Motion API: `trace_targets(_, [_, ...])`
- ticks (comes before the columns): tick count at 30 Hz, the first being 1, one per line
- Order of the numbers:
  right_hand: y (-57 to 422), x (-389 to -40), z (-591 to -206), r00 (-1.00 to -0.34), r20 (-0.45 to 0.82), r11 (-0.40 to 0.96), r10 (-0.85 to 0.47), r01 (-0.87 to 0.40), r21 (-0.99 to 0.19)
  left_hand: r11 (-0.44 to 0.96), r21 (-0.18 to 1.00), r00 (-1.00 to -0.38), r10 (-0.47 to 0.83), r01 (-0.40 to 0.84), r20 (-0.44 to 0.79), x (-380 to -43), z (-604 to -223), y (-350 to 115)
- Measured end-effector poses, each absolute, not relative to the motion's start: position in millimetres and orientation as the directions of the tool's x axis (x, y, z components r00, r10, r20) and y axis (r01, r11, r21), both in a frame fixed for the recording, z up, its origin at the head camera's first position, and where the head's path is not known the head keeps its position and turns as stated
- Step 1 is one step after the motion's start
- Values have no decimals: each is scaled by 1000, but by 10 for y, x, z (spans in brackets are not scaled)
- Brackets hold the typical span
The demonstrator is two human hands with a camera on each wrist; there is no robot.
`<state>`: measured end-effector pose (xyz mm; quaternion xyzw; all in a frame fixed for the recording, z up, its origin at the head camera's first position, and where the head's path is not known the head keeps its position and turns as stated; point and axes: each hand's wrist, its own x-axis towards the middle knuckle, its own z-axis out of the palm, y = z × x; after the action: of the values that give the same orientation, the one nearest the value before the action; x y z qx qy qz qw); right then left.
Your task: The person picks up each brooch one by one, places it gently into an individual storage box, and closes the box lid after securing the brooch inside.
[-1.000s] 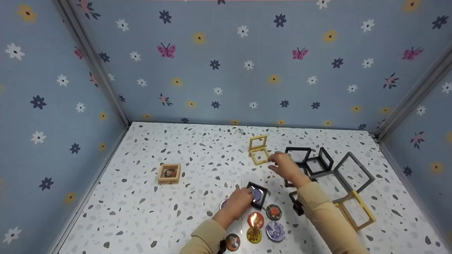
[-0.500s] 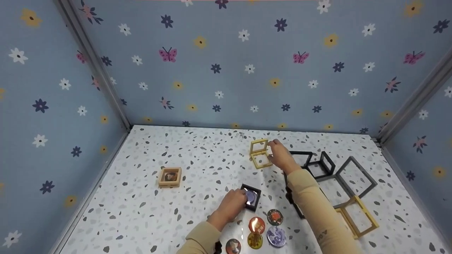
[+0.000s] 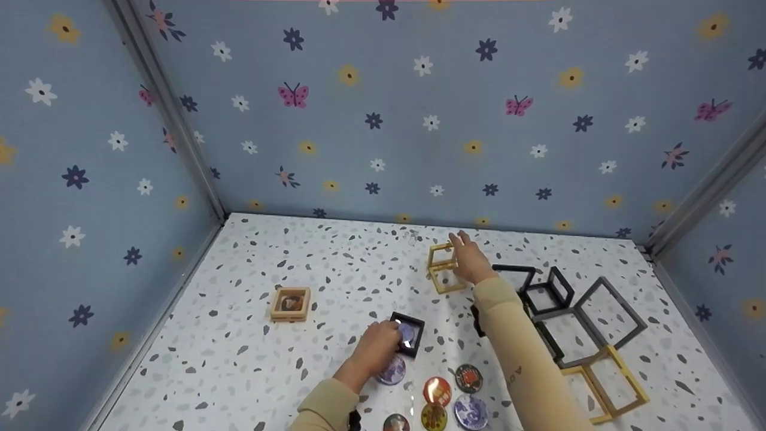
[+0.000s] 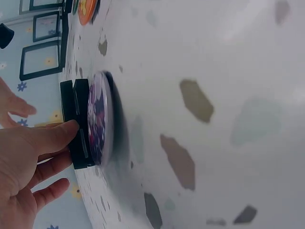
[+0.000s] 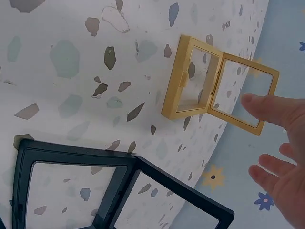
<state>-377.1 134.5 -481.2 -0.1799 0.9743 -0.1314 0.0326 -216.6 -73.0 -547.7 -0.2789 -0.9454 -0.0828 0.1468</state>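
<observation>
My left hand (image 3: 375, 347) grips a small black frame (image 3: 420, 339) with a purple badge (image 3: 407, 333) inside. In the left wrist view its thumb (image 4: 64, 135) presses the frame's edge. Just in front of the frame, a purple badge (image 4: 99, 119) lies on the table. My right hand (image 3: 471, 261), fingers extended, is beside an opened small yellow frame (image 3: 435, 280) near the back wall. In the right wrist view the thumb (image 5: 267, 109) overlaps the raised lid of that yellow frame (image 5: 176, 81); whether they touch I cannot tell.
A light wooden frame (image 3: 277, 306) holding a picture lies at the left. In front are an orange badge (image 3: 437, 391), a dark badge (image 3: 468, 378) and several others. Opened black frames (image 3: 555, 281), a grey frame (image 3: 625, 305) and a larger yellow frame (image 3: 628, 378) stand right, partly behind my forearm.
My left hand has shifted left with the black frame, and the purple badge on the table shows more fully. My right hand has moved further back, its fingers straightening beside the small yellow frame.
</observation>
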Motion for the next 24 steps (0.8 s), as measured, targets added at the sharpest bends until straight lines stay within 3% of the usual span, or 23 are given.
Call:
trace_targets(10, [1317,-3860,-4946,-936,-71,933,-344,-333,-136,855,92,-828,459,510,323,-2119,-5490,-957])
trace_targets(17, [1307,-3887,-5050,-933,-133,935,-334,-310,-172,867,122,-847,427,483,318,-2119,-5484,-1161])
trace_targets(24, [1312,-3933,-5096,-945,-99,931,-312,-283,-232,877,134,-859,404,461,313,-2163,-5448,-1342])
